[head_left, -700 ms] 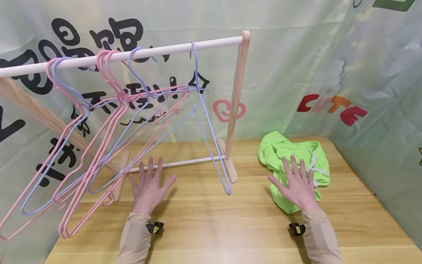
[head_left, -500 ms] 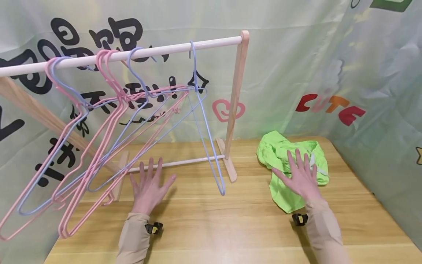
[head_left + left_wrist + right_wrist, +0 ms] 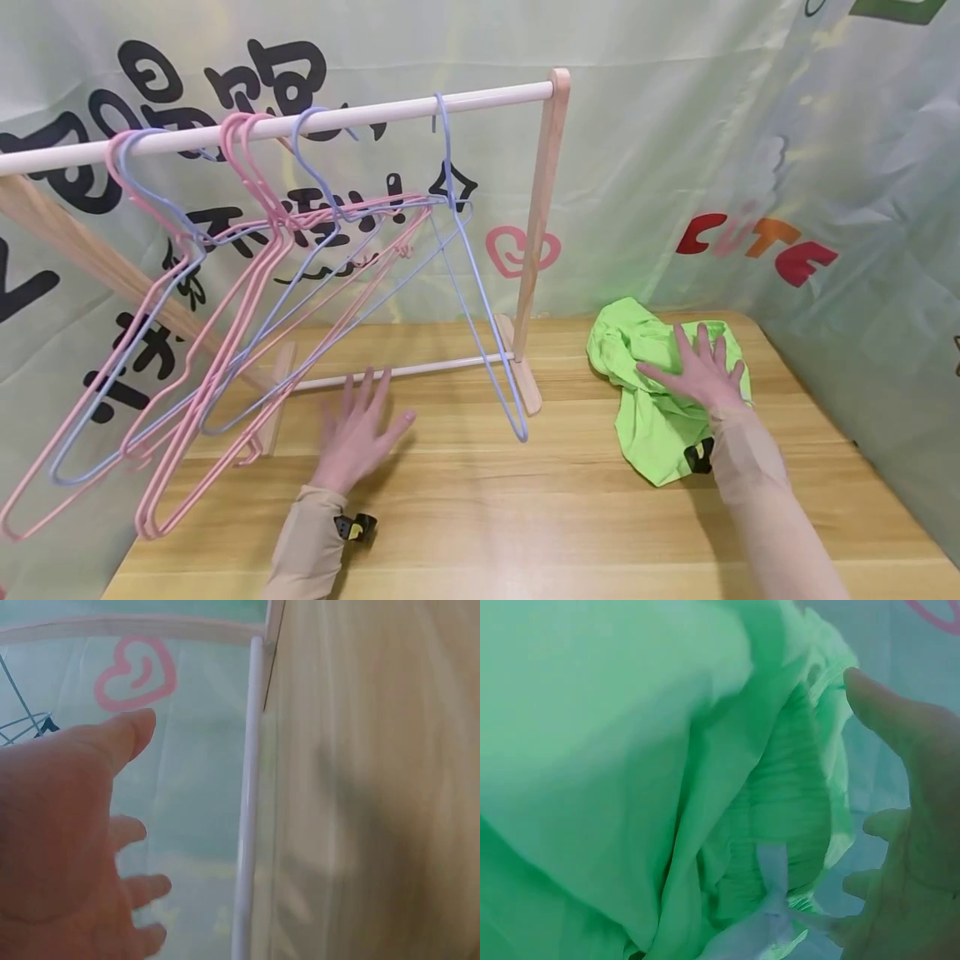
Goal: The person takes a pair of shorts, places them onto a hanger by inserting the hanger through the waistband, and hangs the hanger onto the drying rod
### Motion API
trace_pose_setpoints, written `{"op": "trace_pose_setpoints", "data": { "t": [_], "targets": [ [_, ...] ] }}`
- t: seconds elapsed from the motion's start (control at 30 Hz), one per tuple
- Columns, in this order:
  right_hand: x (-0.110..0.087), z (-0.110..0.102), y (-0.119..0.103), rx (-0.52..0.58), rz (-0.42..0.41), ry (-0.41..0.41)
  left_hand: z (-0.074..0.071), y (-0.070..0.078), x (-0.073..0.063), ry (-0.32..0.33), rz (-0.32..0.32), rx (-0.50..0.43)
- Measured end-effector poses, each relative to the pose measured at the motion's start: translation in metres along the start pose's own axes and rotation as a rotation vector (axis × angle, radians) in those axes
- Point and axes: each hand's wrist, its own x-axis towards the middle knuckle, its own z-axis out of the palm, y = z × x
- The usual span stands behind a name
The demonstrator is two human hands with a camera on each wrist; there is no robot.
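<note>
A crumpled bright green garment lies on the table at the right. In the right wrist view its gathered elastic waistband and a pale tied drawstring show, so it looks like shorts or trousers. Over it hovers my right hand, fingers spread, holding nothing. My left hand is above the table left of centre, fingers spread, with nothing in it. Blue and pink hangers hang from the rack's white rail; a blue hanger is apart from the others at the right end.
The wooden rack's right upright stands between the hangers and the garment, on a wooden foot. A white lower bar runs just beyond my left hand. Printed fabric walls enclose the table behind and to the sides.
My right hand has moved forward and to the right, further over the green garment. My left hand has shifted slightly to the right. The garment has stayed put.
</note>
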Motion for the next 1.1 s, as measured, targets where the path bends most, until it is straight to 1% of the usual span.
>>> {"op": "trace_pose_setpoints", "data": {
  "t": [0.1,0.27,0.33,0.4,0.47,0.6,0.73,0.83,0.93,1.03,1.1],
  "targets": [
    [0.004,-0.001,0.002,0.019,0.018,-0.052,0.005,0.001,0.001,0.038,0.074,-0.051],
    [0.012,-0.002,0.008,-0.006,0.016,-0.114,0.009,0.005,0.003,0.153,0.224,-0.129],
    [0.015,-0.003,0.01,-0.026,0.009,-0.131,0.01,0.008,0.003,0.175,0.267,-0.153],
    [0.018,-0.004,0.012,-0.034,0.012,-0.153,0.011,0.011,0.004,0.175,0.291,-0.172],
    [0.019,-0.005,0.014,-0.032,0.018,-0.18,0.012,0.013,0.004,0.16,0.298,-0.19],
    [0.021,-0.006,0.018,-0.041,0.005,-0.21,0.013,0.016,0.004,0.12,0.28,-0.216],
    [0.023,-0.003,0.022,-0.072,-0.05,-0.215,0.014,0.017,0.004,0.095,0.266,-0.233],
    [0.023,-0.002,0.022,-0.057,-0.075,-0.234,0.015,0.018,0.005,0.091,0.265,-0.244],
    [0.023,0.0,0.021,-0.013,-0.073,-0.252,0.016,0.018,0.005,0.09,0.266,-0.256],
    [0.021,0.004,0.019,0.026,-0.071,-0.251,0.019,0.018,0.004,0.093,0.271,-0.255],
    [0.019,0.006,0.017,0.029,-0.086,-0.242,0.02,0.018,0.004,0.091,0.275,-0.249]
  ]
}}
